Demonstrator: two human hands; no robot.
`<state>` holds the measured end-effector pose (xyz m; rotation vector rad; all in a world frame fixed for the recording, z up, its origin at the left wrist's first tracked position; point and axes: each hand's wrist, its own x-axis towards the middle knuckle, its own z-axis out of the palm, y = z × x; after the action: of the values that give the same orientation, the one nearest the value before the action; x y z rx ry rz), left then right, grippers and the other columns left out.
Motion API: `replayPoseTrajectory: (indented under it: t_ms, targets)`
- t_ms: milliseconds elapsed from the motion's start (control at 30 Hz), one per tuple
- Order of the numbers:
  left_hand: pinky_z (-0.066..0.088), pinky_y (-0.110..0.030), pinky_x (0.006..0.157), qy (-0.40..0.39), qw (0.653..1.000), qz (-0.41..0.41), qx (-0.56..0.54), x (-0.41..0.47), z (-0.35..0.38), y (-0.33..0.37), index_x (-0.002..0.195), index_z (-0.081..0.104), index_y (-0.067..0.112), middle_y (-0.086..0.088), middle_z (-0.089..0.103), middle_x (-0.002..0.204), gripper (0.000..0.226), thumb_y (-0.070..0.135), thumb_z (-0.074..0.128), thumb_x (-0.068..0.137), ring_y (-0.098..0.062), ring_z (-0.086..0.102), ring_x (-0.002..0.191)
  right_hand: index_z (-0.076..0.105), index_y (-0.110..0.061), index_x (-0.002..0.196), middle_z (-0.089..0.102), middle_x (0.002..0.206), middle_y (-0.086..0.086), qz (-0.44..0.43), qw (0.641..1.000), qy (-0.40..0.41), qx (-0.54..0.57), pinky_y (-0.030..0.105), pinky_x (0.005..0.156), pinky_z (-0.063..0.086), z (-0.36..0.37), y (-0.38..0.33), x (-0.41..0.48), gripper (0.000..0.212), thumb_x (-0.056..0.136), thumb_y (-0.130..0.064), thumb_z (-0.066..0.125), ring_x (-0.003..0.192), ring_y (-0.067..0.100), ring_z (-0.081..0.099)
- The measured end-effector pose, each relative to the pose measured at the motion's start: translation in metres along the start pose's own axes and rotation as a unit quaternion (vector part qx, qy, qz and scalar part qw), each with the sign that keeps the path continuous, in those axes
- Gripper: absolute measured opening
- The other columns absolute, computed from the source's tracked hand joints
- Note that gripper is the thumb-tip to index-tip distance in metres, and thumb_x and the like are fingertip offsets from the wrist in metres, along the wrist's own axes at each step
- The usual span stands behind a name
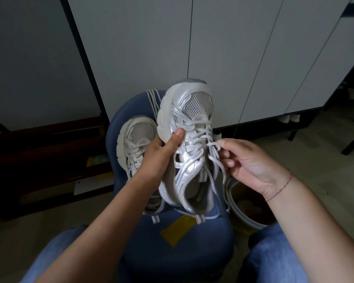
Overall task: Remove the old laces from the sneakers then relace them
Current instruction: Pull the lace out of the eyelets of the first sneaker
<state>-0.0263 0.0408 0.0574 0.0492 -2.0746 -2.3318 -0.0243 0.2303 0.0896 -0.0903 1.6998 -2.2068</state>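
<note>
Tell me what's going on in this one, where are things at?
A seated person holds a white and silver mesh sneaker up in the left hand, thumb on its side. The right hand pinches a loop of its white lace about midway along the eyelets. The lace is still threaded through most rows, with its ends hanging loose. A second matching sneaker, laces visible on it, lies on the blue padded stool below.

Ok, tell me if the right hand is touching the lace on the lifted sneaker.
Touching: the head view shows the right hand pinching the lace on the sneaker.
</note>
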Motion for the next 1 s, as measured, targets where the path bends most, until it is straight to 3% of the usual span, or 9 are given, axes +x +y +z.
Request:
replayPoseTrajectory:
  t_ms: [67,167,367,500,567,667,800,900,1000]
  targets:
    - [0.053,-0.038,0.096,0.013,1.0,-0.017,-0.016,0.001,0.0,0.0,0.127,0.062,0.018,0.0,0.074,0.112,0.063,0.053,0.067,0.075,-0.016,0.071,0.101,0.064,-0.013,0.073,0.049,0.06,-0.004,-0.058,0.995,-0.002,-0.079,0.013,0.05,0.039,0.001,0.005,0.0,0.01,0.081,-0.019,0.061,0.051,0.005,0.043]
    - [0.053,-0.04,0.097,0.013,0.999,-0.029,-0.025,0.001,-0.001,0.001,0.128,0.062,0.015,-0.002,0.074,0.112,0.065,0.052,0.066,0.075,-0.018,0.071,0.102,0.06,-0.013,0.082,0.06,0.071,-0.004,-0.102,0.986,0.018,-0.132,0.013,0.061,0.046,0.003,0.014,0.003,0.019,0.068,-0.023,0.069,0.064,0.002,0.055]
    - [0.056,-0.025,0.085,-0.001,1.0,-0.007,-0.01,0.0,0.002,0.0,0.128,0.06,0.019,0.002,0.073,0.113,0.054,0.045,0.065,0.08,-0.014,0.071,0.102,0.062,-0.012,0.073,0.06,0.074,0.004,-0.062,0.99,0.005,-0.123,0.025,0.071,0.047,0.0,0.014,0.002,0.013,0.068,-0.02,0.071,0.071,0.013,0.056]
    - [0.056,-0.025,0.085,0.001,1.0,-0.006,-0.011,0.0,0.002,0.0,0.127,0.06,0.02,0.002,0.073,0.113,0.053,0.045,0.065,0.081,-0.013,0.071,0.102,0.059,-0.01,0.077,0.059,0.071,0.002,-0.094,0.989,0.02,-0.112,0.02,0.065,0.048,-0.002,0.013,0.001,0.008,0.08,-0.008,0.067,0.067,0.01,0.056]
    - [0.055,-0.03,0.09,0.004,1.0,-0.01,-0.017,0.0,0.001,0.0,0.129,0.06,0.017,0.0,0.073,0.114,0.057,0.046,0.065,0.079,-0.015,0.071,0.103,0.061,-0.01,0.081,0.062,0.072,0.0,-0.109,0.987,0.035,-0.115,0.018,0.063,0.049,-0.001,0.013,0.001,0.012,0.074,-0.014,0.07,0.067,0.008,0.058]
    - [0.053,-0.036,0.096,0.002,1.0,-0.007,-0.012,0.0,0.001,-0.002,0.13,0.059,0.02,0.001,0.072,0.116,0.058,0.047,0.067,0.079,-0.016,0.07,0.106,0.064,-0.011,0.079,0.065,0.075,0.002,-0.098,0.981,0.052,-0.159,0.02,0.065,0.052,-0.003,0.014,0.003,0.018,0.068,-0.019,0.076,0.07,0.011,0.061]
    - [0.052,-0.042,0.098,0.004,1.0,-0.001,0.018,0.002,0.001,-0.006,0.129,0.06,0.021,0.001,0.072,0.116,0.061,0.053,0.074,0.079,-0.017,0.07,0.106,0.066,-0.01,0.073,0.064,0.068,0.003,-0.077,0.974,0.084,-0.197,0.022,0.06,0.047,0.0,0.017,0.004,0.01,0.081,-0.007,0.069,0.064,0.011,0.058]
    - [0.052,-0.042,0.099,-0.004,0.999,0.0,0.033,0.003,0.0,-0.006,0.13,0.06,0.022,0.002,0.072,0.116,0.066,0.057,0.072,0.075,-0.016,0.069,0.106,0.067,-0.006,0.077,0.062,0.071,0.008,-0.003,0.996,0.048,-0.069,0.027,0.065,0.045,-0.003,0.014,0.006,0.003,0.078,-0.008,0.065,0.067,0.016,0.057]
    - [0.051,-0.041,0.1,-0.002,1.0,-0.006,0.023,0.003,0.0,-0.006,0.13,0.059,0.023,0.003,0.073,0.116,0.061,0.056,0.071,0.079,-0.015,0.069,0.106,0.065,0.001,0.092,0.063,0.079,0.009,0.024,0.999,0.007,0.04,0.027,0.069,0.048,-0.01,0.011,0.006,0.024,0.073,-0.014,0.064,0.072,0.017,0.059]
